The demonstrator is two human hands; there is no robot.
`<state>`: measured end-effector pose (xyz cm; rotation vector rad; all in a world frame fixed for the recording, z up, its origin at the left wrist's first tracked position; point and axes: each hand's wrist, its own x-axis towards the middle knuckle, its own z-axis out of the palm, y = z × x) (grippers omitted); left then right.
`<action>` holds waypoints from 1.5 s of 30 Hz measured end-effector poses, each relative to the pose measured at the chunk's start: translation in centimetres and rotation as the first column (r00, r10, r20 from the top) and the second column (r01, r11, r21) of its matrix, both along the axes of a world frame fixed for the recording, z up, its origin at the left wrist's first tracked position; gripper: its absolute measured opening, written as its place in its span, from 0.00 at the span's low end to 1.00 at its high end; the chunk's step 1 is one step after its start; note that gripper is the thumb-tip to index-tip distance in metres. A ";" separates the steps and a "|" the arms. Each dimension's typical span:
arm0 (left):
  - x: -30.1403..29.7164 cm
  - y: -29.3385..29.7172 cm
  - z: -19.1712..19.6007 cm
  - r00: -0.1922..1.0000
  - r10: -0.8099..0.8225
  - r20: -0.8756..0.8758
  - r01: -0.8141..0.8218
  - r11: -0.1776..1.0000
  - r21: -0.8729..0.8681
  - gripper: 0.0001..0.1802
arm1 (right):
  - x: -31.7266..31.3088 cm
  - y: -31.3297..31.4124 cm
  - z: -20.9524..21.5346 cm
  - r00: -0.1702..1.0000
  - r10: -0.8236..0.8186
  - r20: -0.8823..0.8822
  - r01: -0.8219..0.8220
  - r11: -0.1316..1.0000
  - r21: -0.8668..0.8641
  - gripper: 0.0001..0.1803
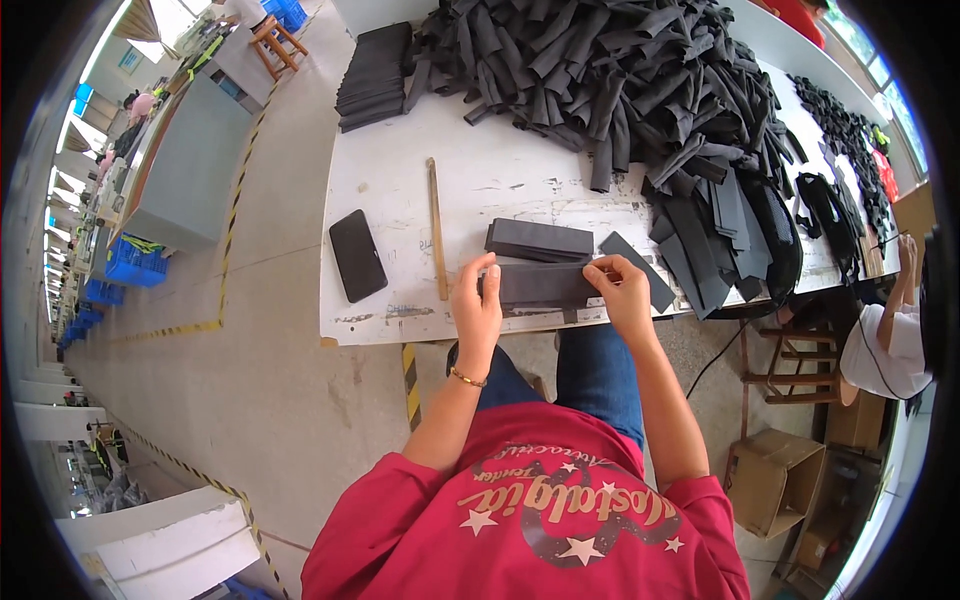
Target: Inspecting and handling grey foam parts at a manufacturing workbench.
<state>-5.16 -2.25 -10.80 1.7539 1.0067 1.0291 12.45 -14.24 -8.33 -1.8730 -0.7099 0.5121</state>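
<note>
A flat black fabric strip (pixel 540 286) lies lengthwise between my hands at the table's near edge. My left hand (pixel 477 308) closes on its left end, thumb up along the side. The right end is pinched between the thumb and fingers of my right hand (pixel 624 292). Just beyond it rests a neat stack of black strips (pixel 538 240). Partly behind my right hand is a thin dark flat piece (pixel 640 262), slanting on the white table (pixel 390 190).
A large heap of black fabric tubes (pixel 600 80) covers the back, beside a neat pile (pixel 375 75). A phone (pixel 358 256) and a wooden stick (pixel 437 228) lie left. Loose flat pieces (pixel 700 245) lie right. Another person (pixel 890 345) sits at far right, near a stool (pixel 800 365).
</note>
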 end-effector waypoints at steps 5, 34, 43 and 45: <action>0.6 -0.9 -0.9 0.988 0.057 0.144 -0.035 0.988 -0.150 0.18 | -3.0 0.7 2.1 0.995 -0.043 0.096 0.036 0.997 0.068 0.08; 25.2 11.9 -0.6 0.921 -0.385 0.064 0.364 0.788 -0.497 0.12 | 4.9 -5.2 -1.5 0.592 0.441 0.675 -0.119 0.876 -0.468 0.07; 14.6 5.8 6.1 0.778 -0.152 0.610 0.593 0.500 -0.631 0.15 | 5.9 -4.1 5.1 0.942 -0.250 0.223 0.164 0.925 0.344 0.21; 12.7 5.0 6.6 0.772 -0.060 0.633 0.567 0.516 -0.642 0.14 | 3.9 -4.4 6.2 0.940 -0.089 0.331 -0.003 0.964 0.267 0.21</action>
